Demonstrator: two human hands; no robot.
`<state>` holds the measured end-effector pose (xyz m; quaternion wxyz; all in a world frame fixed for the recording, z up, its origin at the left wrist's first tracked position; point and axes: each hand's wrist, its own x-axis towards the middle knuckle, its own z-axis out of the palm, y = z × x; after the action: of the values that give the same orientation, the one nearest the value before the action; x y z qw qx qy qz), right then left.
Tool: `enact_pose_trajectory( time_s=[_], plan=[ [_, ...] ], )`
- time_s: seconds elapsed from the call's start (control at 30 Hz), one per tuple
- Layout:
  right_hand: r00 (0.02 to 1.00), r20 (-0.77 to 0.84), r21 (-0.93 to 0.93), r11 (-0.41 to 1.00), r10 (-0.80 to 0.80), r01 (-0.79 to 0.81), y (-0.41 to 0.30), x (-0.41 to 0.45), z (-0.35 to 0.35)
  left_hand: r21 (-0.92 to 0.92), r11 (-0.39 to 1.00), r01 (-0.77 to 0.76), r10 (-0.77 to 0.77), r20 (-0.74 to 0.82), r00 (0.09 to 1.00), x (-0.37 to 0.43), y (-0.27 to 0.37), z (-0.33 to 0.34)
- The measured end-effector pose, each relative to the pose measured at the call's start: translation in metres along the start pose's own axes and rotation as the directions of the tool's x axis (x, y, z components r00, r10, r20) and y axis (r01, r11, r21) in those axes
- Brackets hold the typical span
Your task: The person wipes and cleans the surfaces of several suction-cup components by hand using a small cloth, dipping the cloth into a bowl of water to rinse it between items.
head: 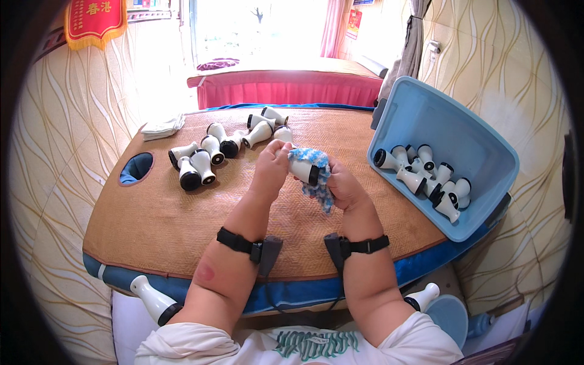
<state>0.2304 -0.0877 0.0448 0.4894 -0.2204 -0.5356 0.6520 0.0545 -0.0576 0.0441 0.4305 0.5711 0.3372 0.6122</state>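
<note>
Above the middle of a woven mat (182,237), my left hand (272,164) grips the narrow end of a white, vase-shaped piece with a black base (302,170). My right hand (343,185) is closed on a fluffy blue-and-white cloth (323,188), which wraps over the top and far side of that piece and hangs down below it. Several similar white pieces with black bases (212,148) lie scattered on the mat, beyond and left of my hands. More of them (413,180) lie in a blue plastic bin (495,150) on the right.
Folded white cloths (163,127) lie at the mat's far left corner, near a round hole (136,168) in the padded table. Two more white pieces show by my upper arms, left (153,299) and right (425,295). A light blue basin (449,319) stands low at right. Beyond is a pink-skirted bed (283,89).
</note>
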Motion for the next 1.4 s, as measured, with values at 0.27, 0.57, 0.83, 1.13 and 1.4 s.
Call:
enact_pose_trajectory(
  time_s=[0.27,0.57,0.83,1.13,1.4],
  plan=[
    [0.982,-0.117,-0.252,0.961,-0.146,0.113,0.003,-0.001,-0.002,-0.059,0.981,0.183,-0.176,0.111,0.978,0.002,0.004,-0.001],
    [0.980,-0.098,-0.351,0.927,-0.176,0.132,0.001,-0.003,0.001,-0.383,0.845,0.373,-0.300,0.236,0.924,-0.001,0.000,-0.008],
    [0.961,0.075,-0.508,0.819,-0.266,0.266,0.002,-0.003,-0.006,-0.313,0.779,0.543,-0.463,0.296,0.835,-0.003,0.008,-0.004],
    [0.966,-0.220,-0.491,0.871,-0.135,0.010,0.000,0.001,0.001,0.057,0.953,0.296,-0.300,0.094,0.949,-0.007,-0.003,0.009],
    [0.911,-0.375,-0.184,0.977,-0.170,0.107,0.001,0.000,0.001,-0.274,0.847,0.455,-0.385,0.274,0.881,-0.010,0.004,0.010]
  ],
)
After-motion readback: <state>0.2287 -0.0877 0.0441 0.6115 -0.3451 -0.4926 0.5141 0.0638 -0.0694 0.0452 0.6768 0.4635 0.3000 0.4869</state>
